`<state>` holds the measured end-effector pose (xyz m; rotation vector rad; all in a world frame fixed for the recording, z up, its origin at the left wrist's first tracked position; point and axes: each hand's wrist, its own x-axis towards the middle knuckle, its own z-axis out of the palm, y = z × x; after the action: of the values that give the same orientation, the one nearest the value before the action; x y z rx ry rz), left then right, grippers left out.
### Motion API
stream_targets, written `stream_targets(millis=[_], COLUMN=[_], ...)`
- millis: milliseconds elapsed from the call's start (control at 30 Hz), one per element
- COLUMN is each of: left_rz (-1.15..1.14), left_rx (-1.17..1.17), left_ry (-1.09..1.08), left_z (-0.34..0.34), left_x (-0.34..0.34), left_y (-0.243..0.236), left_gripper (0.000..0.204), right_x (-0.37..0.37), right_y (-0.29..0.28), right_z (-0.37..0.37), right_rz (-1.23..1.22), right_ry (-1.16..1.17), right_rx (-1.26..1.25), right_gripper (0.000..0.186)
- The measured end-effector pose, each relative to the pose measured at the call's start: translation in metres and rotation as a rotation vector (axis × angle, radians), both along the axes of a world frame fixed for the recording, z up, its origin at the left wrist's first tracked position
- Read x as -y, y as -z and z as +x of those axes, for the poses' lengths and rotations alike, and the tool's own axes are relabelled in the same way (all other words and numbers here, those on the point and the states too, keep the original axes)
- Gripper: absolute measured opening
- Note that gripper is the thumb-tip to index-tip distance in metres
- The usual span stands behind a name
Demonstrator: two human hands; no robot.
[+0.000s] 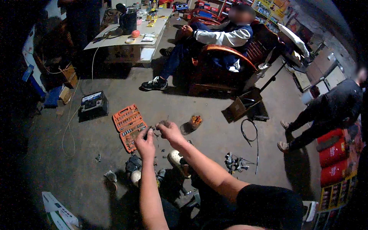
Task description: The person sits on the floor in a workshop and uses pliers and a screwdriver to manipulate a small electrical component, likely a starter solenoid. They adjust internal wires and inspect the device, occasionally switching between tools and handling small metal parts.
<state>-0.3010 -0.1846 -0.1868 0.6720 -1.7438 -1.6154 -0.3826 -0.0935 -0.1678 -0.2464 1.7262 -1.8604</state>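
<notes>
Over the floor, my left hand (145, 143) and my right hand (171, 133) meet almost fingertip to fingertip. The fingers of both are pinched. Something small and dark seems to sit between them, too small to name. Just beyond and left of my hands lies an opened orange socket set case (123, 119), with rows of sockets in its far half. A clear tub of orange and yellow bits (195, 121) stands to the right of my right hand. Near my feet are a dark lumpy part (133, 164) and a metal assembly (235, 163).
A car battery (93, 106) stands left of the case. Farther off, a person (226, 36) sits on a wooden chair by a cluttered table (163, 23). Another person (329, 103) stands at right near red packages (331, 157). A black hose (257, 147) and cardboard box (245, 104) lie right.
</notes>
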Motion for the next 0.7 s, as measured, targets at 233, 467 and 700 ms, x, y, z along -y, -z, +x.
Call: stream_targets(millis=[233, 467, 700], left_rz=[-0.516, -0.507, -0.111], left_rx=[0.271, 0.068, -0.059], left_ry=[0.018, 0.324, -0.038], left_z=[0.003, 0.005, 0.000], left_x=[0.002, -0.016, 0.003], left_y=[-0.015, -0.029, 0.005], left_gripper=[0.011, 0.007, 0.017], right_x=[-0.009, -0.020, 0.001], right_y=[-0.017, -0.001, -0.009], right_z=[0.019, -0.022, 0.004], right_rz=[0.267, 0.227, 0.079], right_ry=[-0.005, 0.110, 0.091], right_rx=[-1.079, -0.506, -0.159], right_gripper=[0.020, 0.022, 0.025])
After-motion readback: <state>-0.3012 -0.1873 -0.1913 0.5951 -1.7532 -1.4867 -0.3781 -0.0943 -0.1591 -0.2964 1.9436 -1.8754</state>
